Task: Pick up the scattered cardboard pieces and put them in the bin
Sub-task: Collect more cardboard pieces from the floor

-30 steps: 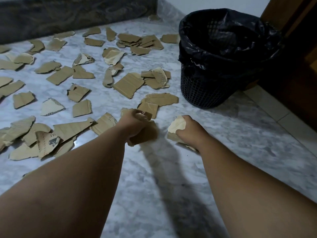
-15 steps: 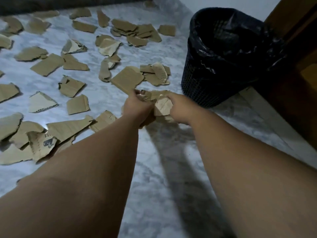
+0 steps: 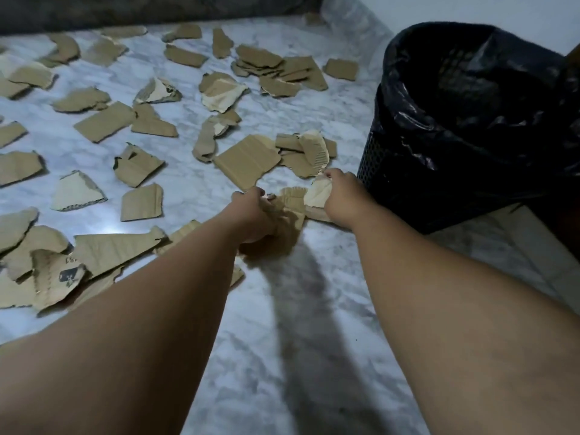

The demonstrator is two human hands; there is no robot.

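Both my arms reach forward over a marble floor (image 3: 282, 356). My left hand (image 3: 254, 215) grips a bunch of brown cardboard pieces (image 3: 290, 215) that hang below its fingers. My right hand (image 3: 340, 199) pinches a pale torn cardboard piece (image 3: 318, 193) just left of the bin. The bin (image 3: 470, 120) is a black mesh basket lined with a black plastic bag, standing at the right. Several torn cardboard pieces (image 3: 248, 161) lie scattered over the floor ahead and to the left.
A dark stone ledge (image 3: 125, 11) runs along the far side of the floor. A white wall (image 3: 470, 11) rises behind the bin, and dark wood (image 3: 571, 215) stands to its right. Bare marble lies under my forearms.
Both hands have lifted from the floor with their cardboard and moved forward and right, closer to the bin. The right hand has drawn apart from the left.
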